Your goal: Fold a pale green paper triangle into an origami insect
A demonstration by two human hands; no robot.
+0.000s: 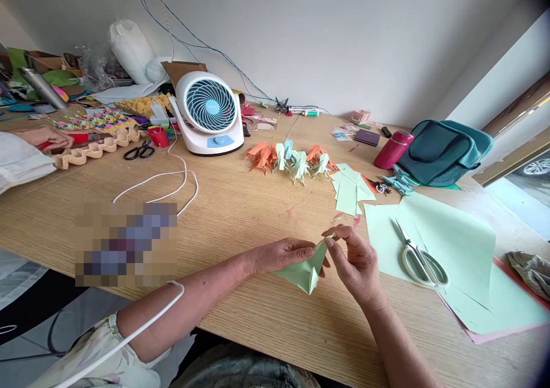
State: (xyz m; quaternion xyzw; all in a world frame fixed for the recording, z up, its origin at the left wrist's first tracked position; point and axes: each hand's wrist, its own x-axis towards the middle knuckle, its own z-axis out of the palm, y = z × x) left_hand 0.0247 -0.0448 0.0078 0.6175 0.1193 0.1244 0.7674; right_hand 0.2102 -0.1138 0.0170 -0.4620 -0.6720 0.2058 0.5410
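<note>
A partly folded sheet of light green paper is held between my two hands above the front of the table. My left hand grips it from the left, thumb on top and the other fingers behind. With thumb and forefinger, my right hand pinches its upper corner. The paper's lower end comes to a folded point. Cut strips of green paper lie in a loose pile beyond my right hand. Farther back, several folded paper figures in orange, green and blue stand in a cluster.
White-handled scissors rest on large green sheets at the right. A pink bottle and a teal bag stand behind. A white fan and its cable are left of centre. At far left, another person's hand is beside a wavy-edged tray.
</note>
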